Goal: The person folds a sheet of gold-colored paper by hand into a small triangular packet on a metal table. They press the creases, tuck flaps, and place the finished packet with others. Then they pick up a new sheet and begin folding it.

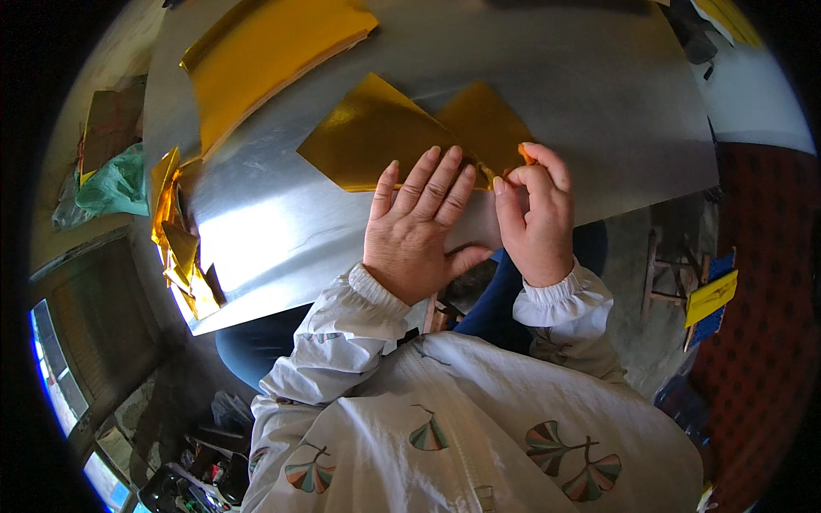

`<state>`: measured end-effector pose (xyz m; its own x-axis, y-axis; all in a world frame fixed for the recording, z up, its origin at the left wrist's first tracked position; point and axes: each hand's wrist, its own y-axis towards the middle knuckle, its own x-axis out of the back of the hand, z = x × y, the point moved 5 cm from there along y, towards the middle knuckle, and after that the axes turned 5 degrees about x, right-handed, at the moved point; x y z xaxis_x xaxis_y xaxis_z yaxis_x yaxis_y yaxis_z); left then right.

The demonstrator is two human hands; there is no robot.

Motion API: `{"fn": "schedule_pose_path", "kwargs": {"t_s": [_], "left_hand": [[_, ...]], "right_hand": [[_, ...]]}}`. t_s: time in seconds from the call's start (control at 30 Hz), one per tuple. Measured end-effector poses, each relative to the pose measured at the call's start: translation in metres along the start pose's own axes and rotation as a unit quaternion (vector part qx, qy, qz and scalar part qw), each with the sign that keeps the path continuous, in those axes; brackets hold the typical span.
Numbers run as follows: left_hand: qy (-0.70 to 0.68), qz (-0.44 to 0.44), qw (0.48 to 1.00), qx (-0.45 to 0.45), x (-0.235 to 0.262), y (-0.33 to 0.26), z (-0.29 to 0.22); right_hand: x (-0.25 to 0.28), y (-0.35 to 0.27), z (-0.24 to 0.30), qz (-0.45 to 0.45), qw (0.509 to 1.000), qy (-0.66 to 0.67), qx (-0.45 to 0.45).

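Observation:
A sheet of gold foil paper (372, 132) lies on the metal-topped table in front of me, partly folded, with a darker gold flap (486, 115) angling off to its right. My left hand (410, 222) rests on the paper's near edge, fingers stretched out and thumb apart. At the right end of that edge, my right hand (540, 214) pinches the paper between thumb and fingers. A small orange bit shows between its curled fingers. Exactly how the paper folds there is hidden by the fingers.
A thick stack of gold foil sheets (265, 64) lies at the table's far left. Folded gold foil pieces (181, 248) are heaped along the left edge of the shiny metal tabletop (599, 103). A green plastic bag (115, 184) is beyond that edge; a wooden stool (665, 278) stands at right.

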<state>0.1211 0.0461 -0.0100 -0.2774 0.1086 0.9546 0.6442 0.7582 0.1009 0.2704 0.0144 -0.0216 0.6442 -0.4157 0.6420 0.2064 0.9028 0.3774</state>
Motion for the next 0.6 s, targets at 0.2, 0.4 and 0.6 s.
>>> {"fn": "schedule_pose_path", "kwargs": {"t_s": [0.2, 0.4, 0.6], "left_hand": [[0.005, 0.018, 1.0, 0.002, 0.0009, 0.0017, -0.0005], [0.015, 0.013, 1.0, -0.001, 0.0013, 0.005, -0.0007], [0.015, 0.013, 1.0, 0.001, -0.0003, 0.0062, 0.0005]], "right_hand": [[-0.0011, 0.0019, -0.0033, 0.018, 0.999, -0.031, -0.008], [-0.001, 0.0049, -0.0009, 0.015, 0.997, -0.078, 0.009], [-0.0008, 0.0058, 0.0013, 0.002, 0.996, -0.093, 0.009]]}}
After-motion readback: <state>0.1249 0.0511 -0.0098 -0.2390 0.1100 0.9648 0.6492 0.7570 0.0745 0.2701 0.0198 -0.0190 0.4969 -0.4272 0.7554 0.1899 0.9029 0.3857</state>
